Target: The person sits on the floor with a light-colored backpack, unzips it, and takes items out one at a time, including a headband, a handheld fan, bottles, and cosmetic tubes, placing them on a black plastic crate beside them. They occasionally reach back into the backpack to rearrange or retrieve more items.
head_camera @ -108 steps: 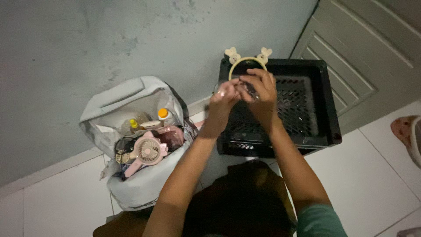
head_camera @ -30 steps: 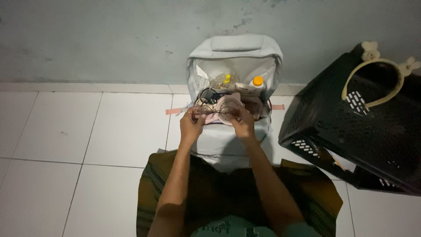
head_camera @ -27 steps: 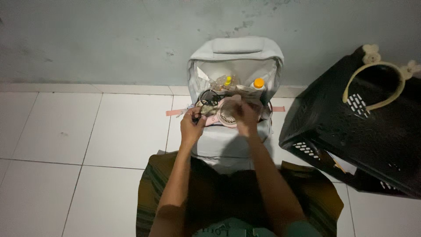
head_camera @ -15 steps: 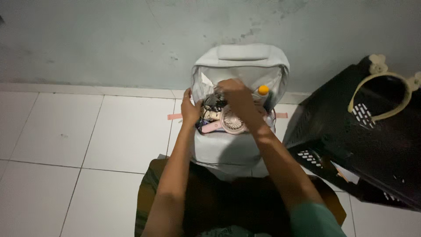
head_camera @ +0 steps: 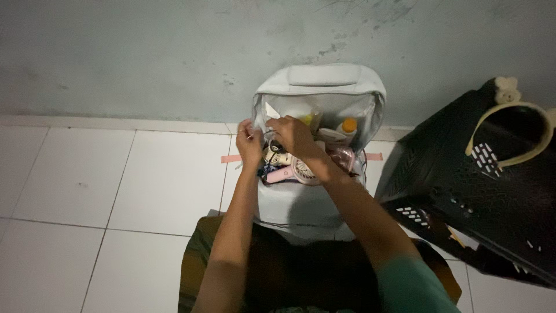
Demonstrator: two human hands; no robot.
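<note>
Two hands are at the mouth of the bag (head_camera: 315, 203), which stands open on the floor (head_camera: 116, 191) against the wall (head_camera: 145, 52), right in front of your knees.

Head view: your left hand (head_camera: 250, 145) sits at the bag's left rim, its fingers (head_camera: 248, 128) pinched narrow on the edge of the fabric or on something small there; which of the two I cannot tell. That grip seems to hold the opening apart so the other hand can get in. Your right hand (head_camera: 295, 136) reaches across into the middle of the opening, fingers curled down among the contents. Whether they have closed on anything is hidden by the back of the hand.

Just below your right wrist lies a pink fan (head_camera: 292, 171), handle pointing toward the left rim, resting on top of the pile. Toward the bag's right rim stands a bottle (head_camera: 347, 128) with an orange cap, upright and leaning on the inner wall, probably so it stays easy to reach. Dark cords and other small items crowd beneath your fingers, too tangled to name.

At the right edge of the floor sits a black crate (head_camera: 463, 191), tilted, well apart from both hands. A yellowish headband (head_camera: 536, 148) with small ears hooks over its far rim, which keeps it from sliding off.
</note>
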